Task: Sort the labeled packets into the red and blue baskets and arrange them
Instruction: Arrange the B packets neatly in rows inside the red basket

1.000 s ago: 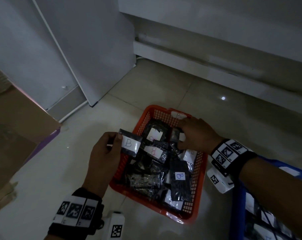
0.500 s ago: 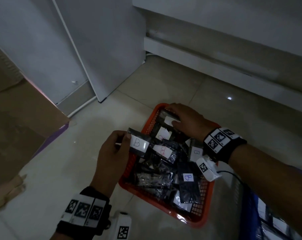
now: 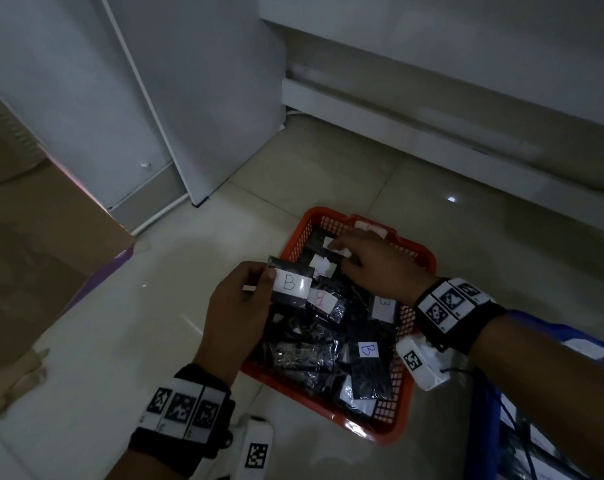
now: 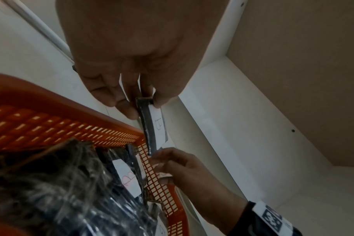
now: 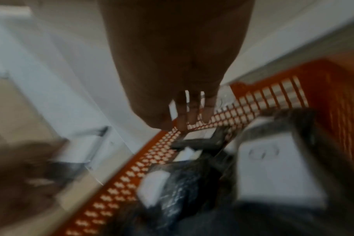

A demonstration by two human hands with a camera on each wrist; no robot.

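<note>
A red basket (image 3: 417, 251) stands on the floor, full of black packets with white labels. One lying near its right side reads B (image 3: 367, 350). My left hand (image 3: 264, 278) pinches a black packet labelled B (image 3: 291, 284) over the basket's left rim; the left wrist view shows this packet (image 4: 152, 127) edge-on between thumb and fingers (image 4: 123, 105). My right hand (image 3: 342, 251) reaches to the basket's far end, fingers on a white-labelled packet (image 3: 344, 252). Whether it pinches that packet is unclear; the right wrist view is blurred. A blue basket (image 3: 484, 431) shows at the lower right.
A cardboard box (image 3: 34, 258) stands at the left and a white cabinet panel (image 3: 207, 116) behind the basket. A low white ledge (image 3: 432, 112) runs along the back wall. Pale floor tiles (image 3: 138, 323) lie between the box and the red basket.
My right hand has moved from the middle of the red basket to its far end. My left hand still holds the B packet in about the same place.
</note>
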